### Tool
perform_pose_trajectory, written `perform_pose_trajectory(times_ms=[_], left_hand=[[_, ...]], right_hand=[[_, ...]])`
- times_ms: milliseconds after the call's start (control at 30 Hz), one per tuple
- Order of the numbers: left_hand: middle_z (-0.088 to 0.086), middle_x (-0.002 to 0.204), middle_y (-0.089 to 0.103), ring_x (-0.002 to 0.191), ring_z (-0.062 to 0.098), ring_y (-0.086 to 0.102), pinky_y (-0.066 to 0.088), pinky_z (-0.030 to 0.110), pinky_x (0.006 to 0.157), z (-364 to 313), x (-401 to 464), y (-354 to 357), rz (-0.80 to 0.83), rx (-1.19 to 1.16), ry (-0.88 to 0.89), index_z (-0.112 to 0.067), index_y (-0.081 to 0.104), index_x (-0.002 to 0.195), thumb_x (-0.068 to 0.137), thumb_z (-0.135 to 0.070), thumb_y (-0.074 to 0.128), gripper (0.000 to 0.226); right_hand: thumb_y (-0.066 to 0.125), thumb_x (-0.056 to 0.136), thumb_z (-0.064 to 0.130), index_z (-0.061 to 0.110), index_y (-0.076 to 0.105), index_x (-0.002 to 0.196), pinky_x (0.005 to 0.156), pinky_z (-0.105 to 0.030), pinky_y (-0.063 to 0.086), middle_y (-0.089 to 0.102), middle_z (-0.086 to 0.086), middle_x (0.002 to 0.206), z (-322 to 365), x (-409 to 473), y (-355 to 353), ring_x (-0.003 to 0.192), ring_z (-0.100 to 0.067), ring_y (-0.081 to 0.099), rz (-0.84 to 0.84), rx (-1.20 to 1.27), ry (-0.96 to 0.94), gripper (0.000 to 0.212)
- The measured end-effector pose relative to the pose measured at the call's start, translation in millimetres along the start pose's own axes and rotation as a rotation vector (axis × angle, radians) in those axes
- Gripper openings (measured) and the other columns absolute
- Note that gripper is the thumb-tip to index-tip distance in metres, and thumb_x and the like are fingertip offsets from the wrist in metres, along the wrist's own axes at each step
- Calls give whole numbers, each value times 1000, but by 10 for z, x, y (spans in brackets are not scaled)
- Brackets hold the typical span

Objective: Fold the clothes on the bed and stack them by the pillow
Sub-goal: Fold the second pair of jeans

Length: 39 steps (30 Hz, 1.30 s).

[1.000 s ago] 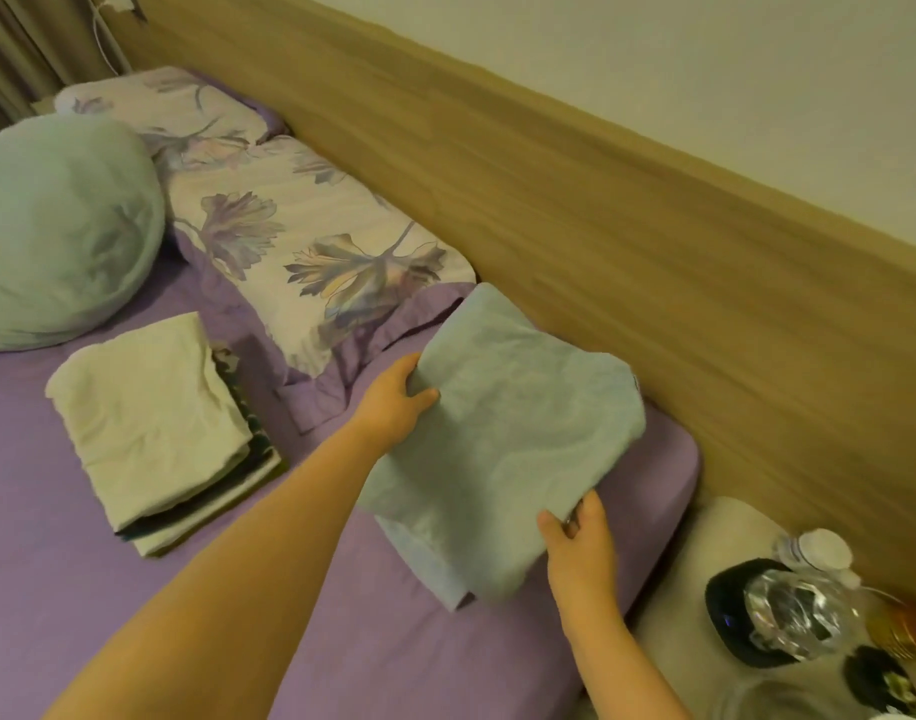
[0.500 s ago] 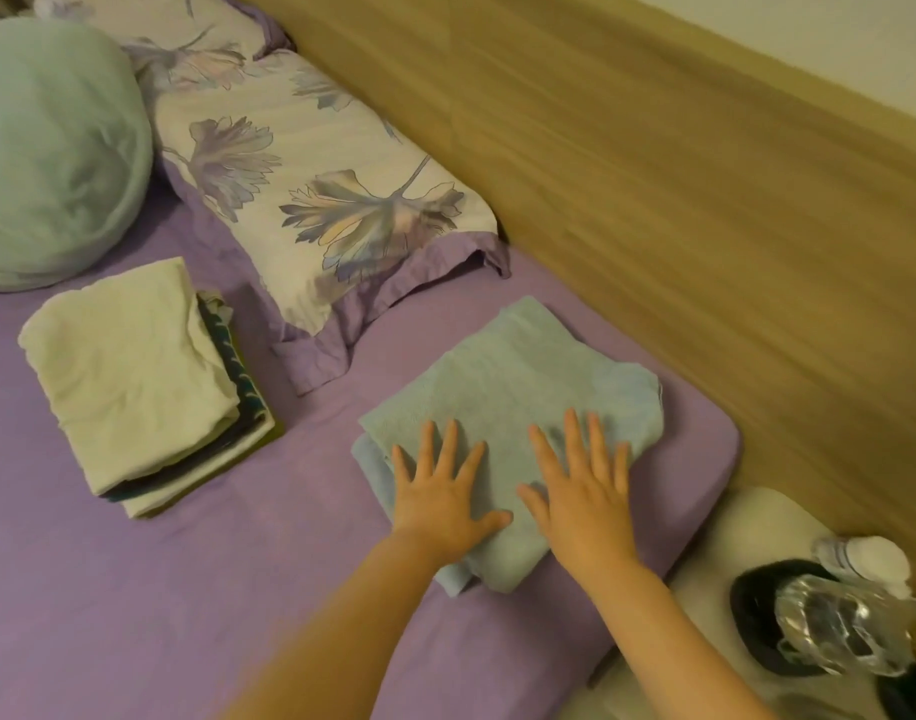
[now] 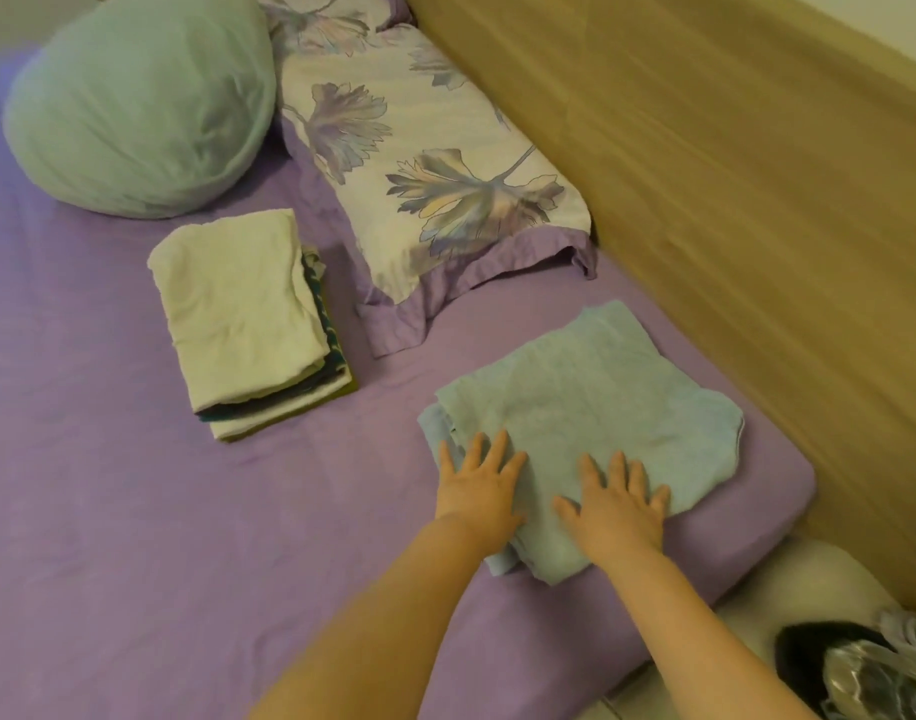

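Observation:
A folded light-blue cloth [image 3: 596, 407] lies flat on the purple bed sheet [image 3: 108, 511] near the bed's right corner, just in front of the floral pillow [image 3: 425, 163]. My left hand [image 3: 479, 485] rests flat on its near-left edge, fingers spread. My right hand [image 3: 617, 506] lies flat on its near side, fingers straight. To the left, a stack of folded clothes [image 3: 253, 324] with a cream piece on top sits beside the pillow.
A round mint-green cushion [image 3: 144, 101] sits at the back left. A wooden headboard panel [image 3: 731, 174] runs along the right. A white bedside surface [image 3: 819, 589] at the lower right holds a dark object and clear plastic.
The blue cloth went from held in the air to lying on the sheet. Both hands now press flat and have slid toward its near edge.

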State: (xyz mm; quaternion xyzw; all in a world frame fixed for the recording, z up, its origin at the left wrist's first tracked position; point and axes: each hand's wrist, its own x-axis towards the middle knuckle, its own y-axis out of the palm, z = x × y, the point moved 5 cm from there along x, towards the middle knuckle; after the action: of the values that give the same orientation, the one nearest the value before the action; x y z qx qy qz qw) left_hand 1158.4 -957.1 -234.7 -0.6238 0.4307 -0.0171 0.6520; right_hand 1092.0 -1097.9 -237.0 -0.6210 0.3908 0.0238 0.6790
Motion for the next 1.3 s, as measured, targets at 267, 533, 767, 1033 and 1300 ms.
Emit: perform_pose_trajectory(times_ms=[267,533,767,1033,1300], left_hand=[[9,138,49,138,30,30,1,54,118,733,-1333,-151,8,-197,-270,-16,44,138,99,-28,40,40],[10,127,59,122,29,48,17,47,115,1728,-3079,-91,-30,-354,-524,-13,55,128,99,-42,38,45],[10,121,61,109,31,57,45,38,88,2687,-5057,247,-139,-416,-739,-13,56,125,99,-44,38,44],[7,101,62,110,31,57,44,37,88,3519,-7505,1095,-163,-534,-964,-13,58,106,99,-43,39,37],[4,133,54,119,26,52,43,36,97,4158,-9027,1834,-263,-679,-1162,-19,50,133,99,-42,40,42]], right_hand=[[39,95,46,30,35,141,112,-43,23,28,1,151,912,-973,-334,137,-18,30,-93,-56,-293,49],[34,96,50,30,36,143,110,-37,25,39,6,147,2520,-2221,-673,131,-18,40,-128,-152,-665,50],[35,96,50,30,48,133,107,-34,27,54,7,133,3958,-3817,-474,124,-16,47,-142,-248,-968,43],[35,96,52,31,45,135,107,-31,29,52,7,136,5322,-5672,344,127,-12,46,-84,-315,-1189,46],[37,96,55,29,37,142,107,-33,30,45,4,142,6340,-6896,860,132,-16,40,112,-397,-1365,52]])
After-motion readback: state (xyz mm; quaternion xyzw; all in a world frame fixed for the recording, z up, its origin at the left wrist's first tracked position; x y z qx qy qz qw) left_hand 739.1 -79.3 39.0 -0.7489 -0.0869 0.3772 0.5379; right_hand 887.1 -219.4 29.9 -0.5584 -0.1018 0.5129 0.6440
